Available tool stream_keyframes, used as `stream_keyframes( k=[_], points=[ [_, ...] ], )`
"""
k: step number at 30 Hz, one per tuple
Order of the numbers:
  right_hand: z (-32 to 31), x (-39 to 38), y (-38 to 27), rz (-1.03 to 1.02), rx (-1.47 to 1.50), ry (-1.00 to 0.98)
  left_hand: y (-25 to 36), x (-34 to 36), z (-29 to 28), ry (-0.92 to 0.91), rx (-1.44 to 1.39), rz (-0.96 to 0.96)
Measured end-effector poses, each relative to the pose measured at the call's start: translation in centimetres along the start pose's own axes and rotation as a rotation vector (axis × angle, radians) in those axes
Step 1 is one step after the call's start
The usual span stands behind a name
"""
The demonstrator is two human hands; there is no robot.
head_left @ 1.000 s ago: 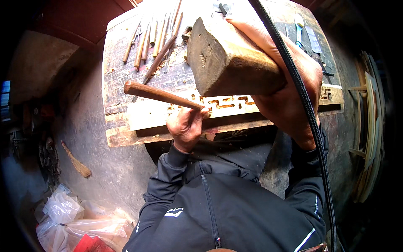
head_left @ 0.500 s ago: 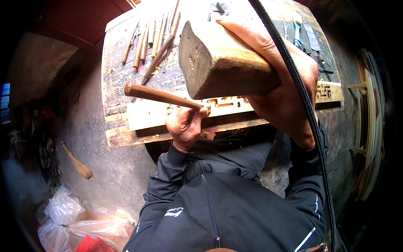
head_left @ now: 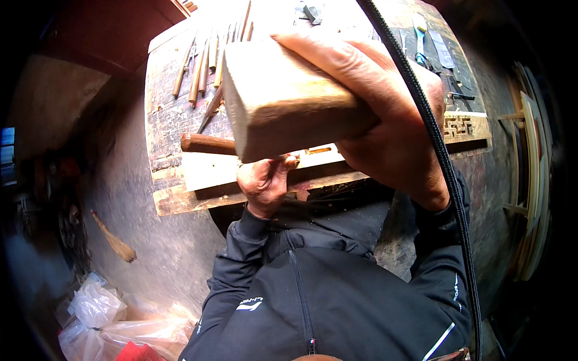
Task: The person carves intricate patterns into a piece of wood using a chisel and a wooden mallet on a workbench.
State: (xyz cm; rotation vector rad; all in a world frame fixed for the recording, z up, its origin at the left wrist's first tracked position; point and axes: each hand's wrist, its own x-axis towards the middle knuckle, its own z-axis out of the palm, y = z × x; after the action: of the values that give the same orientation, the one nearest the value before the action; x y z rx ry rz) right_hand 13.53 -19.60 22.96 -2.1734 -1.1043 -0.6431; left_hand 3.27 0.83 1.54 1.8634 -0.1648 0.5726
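My right hand (head_left: 391, 99) is wrapped round a thick wooden mallet block (head_left: 295, 102), held up over the near edge of the bench. Below it, my left hand (head_left: 264, 183) pinches a wooden-handled chisel (head_left: 208, 144), which slants with the handle end to the left. The mallet covers the middle of the chisel handle, and I cannot see the blade tip. Under the chisel lies a pale board (head_left: 208, 171) with fretwork cut through it; at its right end the openwork pattern (head_left: 460, 125) shows.
Several wooden-handled chisels (head_left: 195, 78) lie at the bench's far left. A brush (head_left: 420, 39) and a flat blade (head_left: 442, 49) rest at the far right. A black cable (head_left: 415, 96) crosses the view. A broom (head_left: 114, 237) and plastic bags (head_left: 102, 319) are on the floor at left.
My right hand has brought the mallet leftward, so it now hides part of the chisel handle. My left hand stays nearly where it was, still on the chisel.
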Motion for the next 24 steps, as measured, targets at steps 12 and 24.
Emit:
stream_keyframes(
  k=[12,24],
  points=[
    [1.7,2.9,-0.7,-0.137,-0.018,0.137,0.3,0.3,0.4,-0.028,0.041,0.012],
    [1.2,3.5,-0.5,-0.25,-0.15,0.235,0.2,1.0,0.4,0.022,0.157,0.209]
  ],
)
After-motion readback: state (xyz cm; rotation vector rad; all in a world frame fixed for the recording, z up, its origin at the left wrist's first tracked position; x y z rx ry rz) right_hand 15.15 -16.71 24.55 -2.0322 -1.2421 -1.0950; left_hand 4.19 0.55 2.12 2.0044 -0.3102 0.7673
